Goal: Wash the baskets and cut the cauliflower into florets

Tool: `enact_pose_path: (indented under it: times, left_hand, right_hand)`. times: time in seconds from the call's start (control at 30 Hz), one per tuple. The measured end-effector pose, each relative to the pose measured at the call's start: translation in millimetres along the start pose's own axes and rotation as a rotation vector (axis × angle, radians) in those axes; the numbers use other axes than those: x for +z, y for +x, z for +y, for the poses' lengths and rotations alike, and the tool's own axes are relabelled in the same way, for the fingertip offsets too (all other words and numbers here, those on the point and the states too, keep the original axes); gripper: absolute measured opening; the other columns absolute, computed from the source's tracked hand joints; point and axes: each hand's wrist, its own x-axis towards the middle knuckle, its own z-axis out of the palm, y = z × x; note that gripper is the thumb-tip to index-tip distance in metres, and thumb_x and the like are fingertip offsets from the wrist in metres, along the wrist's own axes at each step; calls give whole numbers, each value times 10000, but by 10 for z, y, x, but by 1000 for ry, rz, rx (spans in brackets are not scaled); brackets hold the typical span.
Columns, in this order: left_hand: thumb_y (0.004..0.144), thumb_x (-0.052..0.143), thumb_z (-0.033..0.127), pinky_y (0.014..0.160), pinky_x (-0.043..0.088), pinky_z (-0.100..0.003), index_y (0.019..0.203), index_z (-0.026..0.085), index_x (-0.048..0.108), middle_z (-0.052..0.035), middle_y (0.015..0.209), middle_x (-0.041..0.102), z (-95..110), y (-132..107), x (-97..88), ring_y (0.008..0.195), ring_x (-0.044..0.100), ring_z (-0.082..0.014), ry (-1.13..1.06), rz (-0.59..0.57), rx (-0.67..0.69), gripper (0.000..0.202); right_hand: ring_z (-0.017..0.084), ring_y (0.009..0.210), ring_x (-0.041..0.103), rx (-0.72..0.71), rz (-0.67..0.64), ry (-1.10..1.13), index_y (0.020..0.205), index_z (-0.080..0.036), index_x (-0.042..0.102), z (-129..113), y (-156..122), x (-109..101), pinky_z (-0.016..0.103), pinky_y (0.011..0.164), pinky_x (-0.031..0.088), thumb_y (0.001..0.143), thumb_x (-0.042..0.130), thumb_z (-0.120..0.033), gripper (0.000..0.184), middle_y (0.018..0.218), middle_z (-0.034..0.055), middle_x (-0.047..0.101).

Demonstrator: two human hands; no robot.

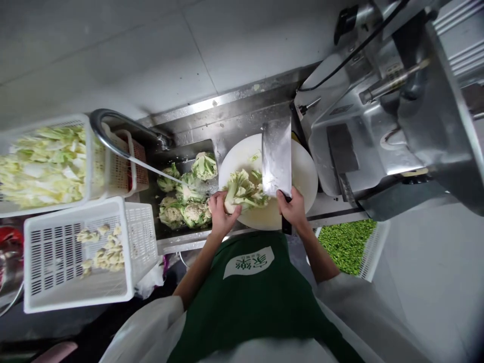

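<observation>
My left hand (223, 213) is closed around the stem end of a leafy cauliflower (245, 189), which rests on a round white cutting board (300, 166). In my right hand (293, 207) is a cleaver (277, 156), gripped by its black handle. Its broad blade lies over the board, just right of the cauliflower, pointing away from me. Small green trimmings are scattered near the blade. Left of the board, several whole cauliflowers (196, 214) sit in the sink (151, 229).
Water runs from a curved faucet (101, 126) into the sink. At left stand a white basket (88, 171) of chopped cabbage and another basket (128, 282) holding cauliflower florets. A metal slicing machine (340, 166) is at right, above a basket of chopped greens (348, 244).
</observation>
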Motion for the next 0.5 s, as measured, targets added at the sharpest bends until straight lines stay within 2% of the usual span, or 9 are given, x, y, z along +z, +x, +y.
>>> enact_pose_path:
  times: [0.1, 0.17, 0.23, 0.3, 0.37, 0.43, 0.5]
  left_hand:
    - [867, 719, 527, 1146, 413, -540, 1348, 219, 564, -148, 1286, 542, 128, 8, 19, 1284, 508, -341, 11, -22, -24, 592]
    - [865, 731, 548, 1146, 426, -537, 1358, 221, 574, -151, 1303, 539, 159, 21, 28, 1300, 509, -340, -9, -29, -23, 612]
    - [875, 721, 564, 1138, 448, -532, 1350, 219, 591, -158, 1313, 548, 130, -3, -15, 1311, 522, -338, -49, -22, -11, 601]
    - [902, 687, 565, 1122, 478, -533, 1293, 222, 630, -157, 1290, 581, 50, -116, -153, 1294, 560, -334, -83, 31, -10, 523]
    - [942, 627, 561, 1056, 534, -540, 1158, 242, 679, -135, 1186, 649, -48, -345, -390, 1192, 636, -329, -88, 121, -55, 389]
    - [979, 552, 576, 860, 615, -516, 974, 273, 693, -90, 971, 701, -121, -660, -650, 960, 705, -316, -73, 187, -164, 335]
    - [996, 538, 579, 720, 630, -465, 936, 276, 704, -65, 889, 700, -135, -944, -824, 852, 707, -300, 17, 213, -324, 351]
  right_hand:
    - [241, 682, 665, -173, 55, -333, 966, -204, 624, -215, 123, -270, 316, 652, 479, 981, 539, -607, 412, 695, 68, 678]
    - [264, 777, 692, -269, 40, -521, 1075, -176, 653, -267, 349, -432, 321, 716, 478, 1008, 541, -521, 369, 828, 118, 734]
    - [272, 858, 704, -355, 22, -635, 1189, -153, 657, -207, 672, -558, 323, 761, 480, 1014, 544, -424, 341, 975, 155, 764]
    - [283, 924, 706, -415, 9, -715, 1260, -143, 651, -61, 1004, -660, 338, 794, 492, 980, 585, -362, 362, 1086, 176, 764]
    - [300, 953, 706, -440, -13, -788, 1273, -143, 656, 109, 1255, -739, 370, 816, 508, 934, 630, -340, 393, 1111, 187, 763]
    - [320, 967, 712, -445, -26, -833, 1252, -160, 673, 274, 1396, -782, 407, 834, 527, 910, 630, -327, 383, 1109, 191, 767]
    - [342, 940, 726, -423, -17, -830, 1186, -182, 697, 451, 1473, -778, 438, 825, 551, 888, 615, -330, 343, 1050, 191, 777]
